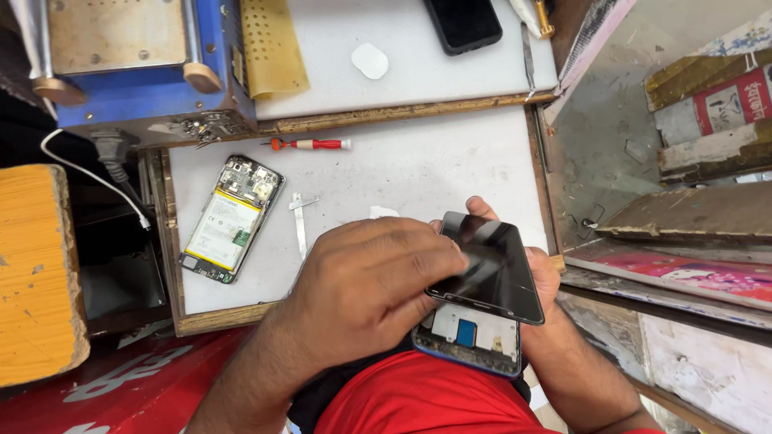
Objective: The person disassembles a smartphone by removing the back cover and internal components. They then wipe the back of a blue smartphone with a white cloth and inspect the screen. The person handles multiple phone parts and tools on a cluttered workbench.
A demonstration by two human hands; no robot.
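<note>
lifting the glossy black screen panel (pixel 492 269) off the blue-framed phone body (pixel 470 341), the left hand (pixel 366 289) pinches its 9 o'clock edge; the right hand (pixel 540 277) cups beneath at 3 o'clock, fingers curled on both; uneven prying could crack the glass.

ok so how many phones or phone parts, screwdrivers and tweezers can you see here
Phones or phone parts: 4 (opened phone with battery, black phone, black screen panel under the left hand, blue phone frame over the right hand)
Screwdrivers: 1 (red-handled screwdriver)
Tweezers: 1 (metal tweezers)
Total: 6
</note>
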